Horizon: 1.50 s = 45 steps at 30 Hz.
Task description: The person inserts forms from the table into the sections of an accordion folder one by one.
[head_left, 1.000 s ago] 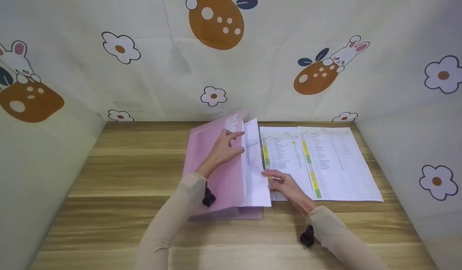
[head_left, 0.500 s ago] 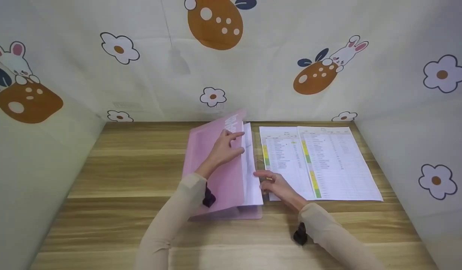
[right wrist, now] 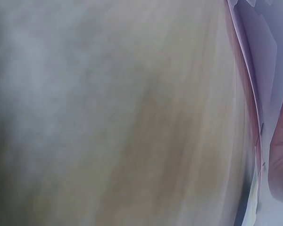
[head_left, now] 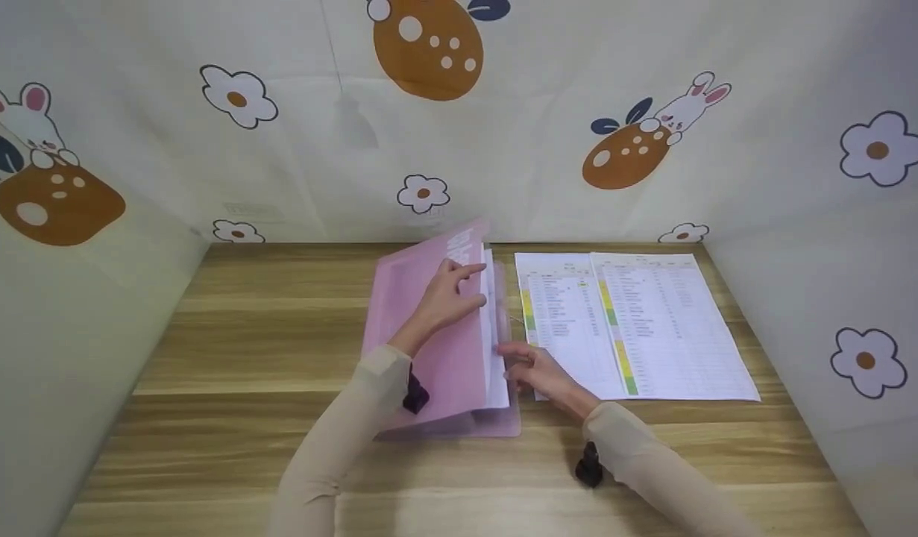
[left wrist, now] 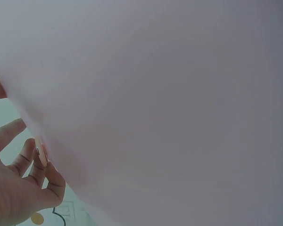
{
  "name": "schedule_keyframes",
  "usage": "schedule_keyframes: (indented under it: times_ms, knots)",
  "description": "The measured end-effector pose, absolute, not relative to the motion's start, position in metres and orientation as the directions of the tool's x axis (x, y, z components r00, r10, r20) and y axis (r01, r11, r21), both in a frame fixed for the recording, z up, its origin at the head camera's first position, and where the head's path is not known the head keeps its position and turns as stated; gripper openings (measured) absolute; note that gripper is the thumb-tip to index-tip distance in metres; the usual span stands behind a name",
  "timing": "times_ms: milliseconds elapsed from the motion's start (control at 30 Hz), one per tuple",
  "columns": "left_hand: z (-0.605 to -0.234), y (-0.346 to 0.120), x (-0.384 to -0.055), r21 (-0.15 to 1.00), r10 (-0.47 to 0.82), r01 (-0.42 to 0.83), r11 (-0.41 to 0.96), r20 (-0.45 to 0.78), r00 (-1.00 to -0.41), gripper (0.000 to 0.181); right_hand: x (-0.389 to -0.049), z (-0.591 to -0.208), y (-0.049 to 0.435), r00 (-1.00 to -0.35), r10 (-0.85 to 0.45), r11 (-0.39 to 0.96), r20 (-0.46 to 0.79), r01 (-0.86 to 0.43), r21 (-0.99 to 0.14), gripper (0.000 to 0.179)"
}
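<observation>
A pink folder (head_left: pixel 421 350) lies half open, its top cover raised by my left hand (head_left: pixel 445 298), which holds the cover's right edge. In the left wrist view the cover fills most of the frame, with the left hand (left wrist: pixel 23 179) at its edge. White paper (head_left: pixel 496 388) sits inside, a narrow strip showing between the covers. My right hand (head_left: pixel 544 373) is at the paper's right side, its index fingertip and thumb against the edge. Only part of the right hand (right wrist: pixel 280 155) shows in the right wrist view, beside the folder's pink edge (right wrist: pixel 247 70).
Two printed table sheets (head_left: pixel 667 335) with yellow and green bands lie right of the folder, slightly overlapping. All rests on a wooden table (head_left: pixel 265 335). Patterned cloth walls (head_left: pixel 317 149) stand at the back and both sides.
The right hand has moved left, and the white paper has slid further left into the pink folder, leaving less of it showing. The left hand has stayed at the cover.
</observation>
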<state>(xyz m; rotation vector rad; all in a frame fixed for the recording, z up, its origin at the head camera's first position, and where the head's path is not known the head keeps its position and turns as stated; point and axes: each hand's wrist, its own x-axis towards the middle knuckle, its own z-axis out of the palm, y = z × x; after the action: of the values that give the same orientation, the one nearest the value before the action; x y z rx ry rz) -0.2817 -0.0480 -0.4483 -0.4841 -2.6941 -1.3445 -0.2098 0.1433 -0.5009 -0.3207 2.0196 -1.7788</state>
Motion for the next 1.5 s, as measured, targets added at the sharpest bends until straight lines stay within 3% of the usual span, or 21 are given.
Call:
schedule_keyframes:
  times_ms: [433,933,1200,1500]
  knots:
    - [-0.448,-0.049,-0.281,0.741,0.268,0.382,0.552,0.276,-0.923,0.051,-0.208,-0.497,0.137,-0.867,-0.476,0.187,-0.146,0.063,-0.98,0.05]
    - [-0.447,-0.048,-0.281,0.742,0.263,0.373,0.558,0.268,-0.927,0.051,-0.217,-0.506,0.143,-0.868,-0.452,0.207,-0.205,0.121,-0.971,0.051]
    - [-0.447,-0.048,-0.282,0.75,0.258,0.346,0.563,0.238,-0.936,0.05,-0.231,-0.515,0.164,-0.927,-0.337,0.217,-0.163,0.091,-0.972,0.044]
    - [-0.448,-0.048,-0.282,0.755,0.258,0.338,0.562,0.229,-0.939,0.051,-0.238,-0.489,0.199,-0.968,-0.195,0.214,-0.158,0.115,-0.97,0.04]
